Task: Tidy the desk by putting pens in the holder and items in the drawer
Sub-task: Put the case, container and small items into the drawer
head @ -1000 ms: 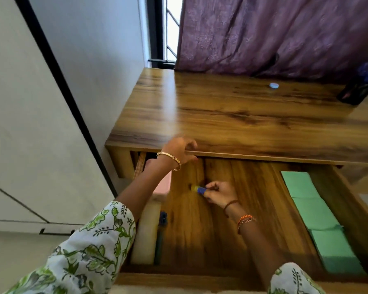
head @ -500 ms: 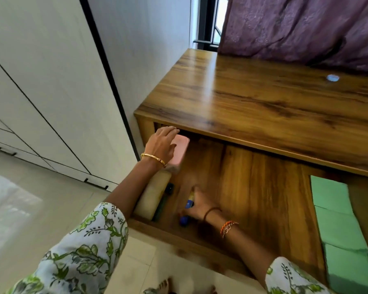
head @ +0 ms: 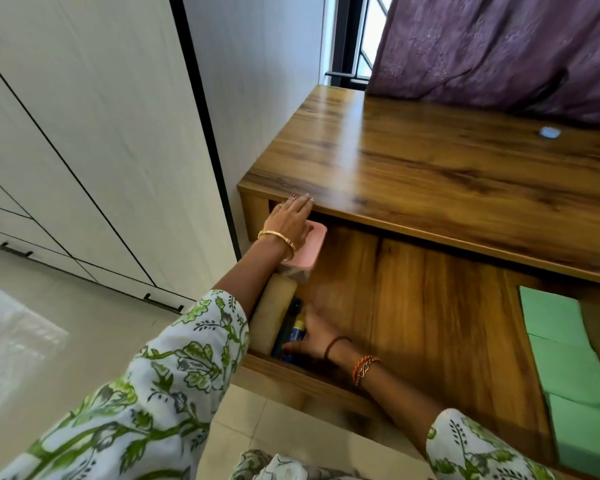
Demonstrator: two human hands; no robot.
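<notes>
The wooden drawer [head: 413,306] stands pulled out below the desk top [head: 447,174]. My right hand [head: 312,336] holds a blue and yellow tube [head: 297,336] at the drawer's front left corner, next to a dark pen [head: 284,327] and a cream block [head: 272,313]. My left hand [head: 290,220] lies flat with straight fingers over a pink box [head: 309,251] at the drawer's back left, its fingertips at the desk's front edge.
Green pads [head: 568,362] lie in a row along the drawer's right side. A small pale blue round thing [head: 549,132] sits on the desk near a purple curtain [head: 499,46]. White cupboard doors [head: 84,133] and tiled floor lie to the left.
My right hand carried the blue tube from the drawer's middle to its front left corner. My left hand moved from the desk edge onto the pink box. The view swung left.
</notes>
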